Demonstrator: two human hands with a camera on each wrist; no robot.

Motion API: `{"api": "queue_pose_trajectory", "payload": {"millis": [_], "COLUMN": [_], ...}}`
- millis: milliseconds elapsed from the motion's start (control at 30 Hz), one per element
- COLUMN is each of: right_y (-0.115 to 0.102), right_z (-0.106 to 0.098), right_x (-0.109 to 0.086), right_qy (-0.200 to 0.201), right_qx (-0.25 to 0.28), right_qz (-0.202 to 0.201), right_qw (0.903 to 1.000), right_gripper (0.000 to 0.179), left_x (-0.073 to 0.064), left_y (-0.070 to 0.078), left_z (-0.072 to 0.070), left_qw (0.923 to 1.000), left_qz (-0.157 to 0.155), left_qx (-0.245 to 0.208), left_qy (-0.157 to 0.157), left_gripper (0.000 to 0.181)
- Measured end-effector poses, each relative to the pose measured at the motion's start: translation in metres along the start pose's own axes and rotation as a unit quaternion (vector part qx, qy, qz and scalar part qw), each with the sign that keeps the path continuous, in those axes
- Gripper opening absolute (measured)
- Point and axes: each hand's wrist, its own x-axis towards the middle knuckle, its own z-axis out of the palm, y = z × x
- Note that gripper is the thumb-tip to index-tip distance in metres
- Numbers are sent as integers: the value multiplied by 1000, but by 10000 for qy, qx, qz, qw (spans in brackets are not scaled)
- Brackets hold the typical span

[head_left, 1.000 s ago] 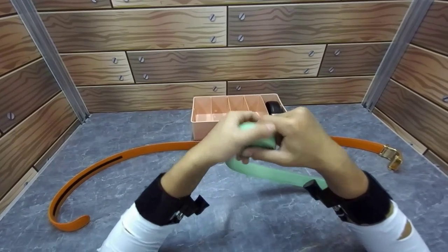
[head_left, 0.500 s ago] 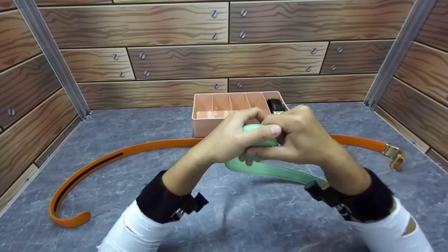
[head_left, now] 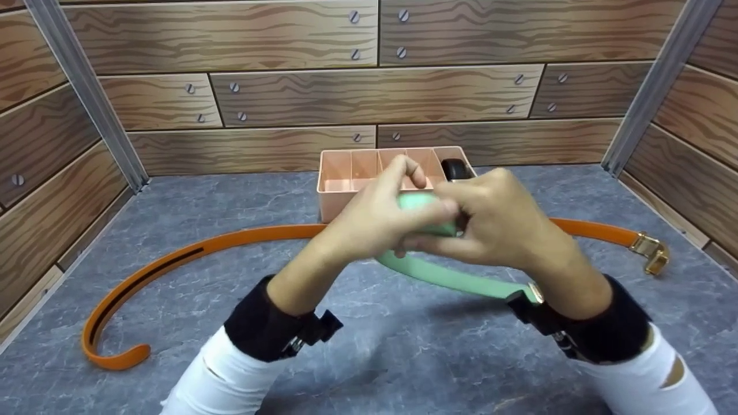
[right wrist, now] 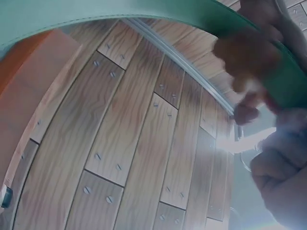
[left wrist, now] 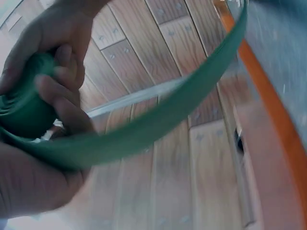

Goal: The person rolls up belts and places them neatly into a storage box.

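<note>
A green belt (head_left: 455, 278) is wound into a coil between my two hands, and its loose length hangs down and curves off to the right. My left hand (head_left: 375, 216) holds the coil (left wrist: 29, 108) with the thumb across it, its index finger raised off the roll. On the other side, my right hand (head_left: 493, 225) grips the coil, thumb underneath and fingers bent around its far side. A small metal piece (head_left: 537, 293) shows at the strap's far end, beside the right wrist. Both hands are partly blurred, and the coil is largely covered by fingers.
Behind the hands stands a pink divided box (head_left: 334, 203) with a black rolled item (head_left: 455, 168) in its right compartment. An orange belt (head_left: 271, 233) lies in a wide arc on the grey marbled table, its gold buckle (head_left: 648, 248) at right. Wood-patterned walls (head_left: 288, 95) enclose the table.
The left index finger has lifted from near the right hand and now points up. Both hands stay around the green coil in front of the box. The view has tilted slightly.
</note>
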Motion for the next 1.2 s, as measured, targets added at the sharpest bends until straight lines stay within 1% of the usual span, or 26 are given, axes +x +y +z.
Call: {"api": "queue_pose_trajectory", "payload": {"millis": [33, 67, 100, 133, 167, 233, 300, 333, 400, 433, 467, 500, 533, 567, 600, 633, 667, 700, 767, 800, 833, 933, 1033, 1133, 1200], "right_y": [0, 0, 1, 1, 2, 3, 4, 4, 3, 2, 2, 1, 1, 0, 0, -1, 0, 0, 0, 1, 1, 3, 5, 7, 9], "right_z": [-1, -1, -1, 0, 1, 3, 6, 7, 9, 10, 10, 10, 10, 10, 9, 8, 7, 5, 3, 2, 2, 5, 7, 7, 6], "right_x": [0, 1, 1, 2, 2, 3, 2, 2, 2, 2, 2, 2, 1, 1, 1, 0, 0, -1, -2, -3, -3, -2, -2, -3, -3], "right_qy": [-101, -99, -38, 90, 238, 599, 925, 1073, 1299, 1369, 1379, 1321, 1210, 1021, 793, 551, 314, 114, -110, -128, -107, 144, 388, 668, 995], "right_qx": [-115, -208, -296, -312, -271, -125, 59, 141, 294, 393, 467, 526, 554, 517, 440, 335, 201, 78, -132, -150, -119, 108, 337, 587, 634], "right_qz": [-134, -260, -364, -440, -476, -461, -249, -94, 219, 368, 481, 510, 479, 427, 332, 213, 70, -71, -278, -366, -429, -554, -518, -210, 81], "right_qw": [9998, 9994, 9989, 9985, 9982, 9971, 9954, 9941, 9908, 9891, 9882, 9885, 9899, 9925, 9953, 9977, 9993, 9999, 9995, 9991, 9990, 9983, 9973, 9958, 9930], "right_gripper": [48, 48, 48, 48, 49, 48, 50, 51, 53, 54, 54, 54, 53, 52, 50, 48, 46, 45, 46, 47, 49, 52, 52, 51, 53], "left_x": [-1, -2, -3, -3, -3, -2, 1, 2, 3, 4, 4, 4, 3, 1, -1, -2, -4, -5, -7, -7, -7, -7, -5, -2, 1], "left_y": [2, 3, 4, 5, 5, 5, 2, 1, -1, -2, -2, -2, -2, -1, 1, 3, 5, 6, 8, 9, 9, 7, 5, 1, -1], "left_z": [-1, -1, -1, -1, -1, -1, 0, 1, 2, 2, 2, 2, 1, 0, -2, -2, -3, -3, -3, -2, -2, -2, -3, -3, -1], "left_qw": [9989, 9962, 9938, 9929, 9938, 9988, 9993, 9971, 9886, 9845, 9821, 9825, 9849, 9900, 9956, 9993, 9995, 9968, 9867, 9823, 9803, 9829, 9895, 9972, 9996], "left_qz": [-120, -192, -215, -168, -100, 52, 247, 355, 561, 652, 699, 692, 652, 549, 416, 270, 117, -32, -208, -243, -252, -220, -111, -14, 167], "left_qx": [460, 839, 1083, 1170, 1104, 478, -265, -661, -1381, -1604, -1720, -1701, -1580, -1274, -820, -263, 287, 793, 1609, 1856, 1959, 1816, 1409, 704, -30], "left_qy": [50, 87, 100, 102, 86, 3, -77, -125, -236, -281, -310, -304, -281, -237, -163, -81, -36, -18, -46, -60, -86, -219, -317, -252, -208], "left_gripper": [39, 42, 43, 43, 43, 39, 33, 29, 23, 21, 19, 19, 19, 22, 25, 29, 33, 36, 40, 41, 41, 41, 41, 39, 35]}}
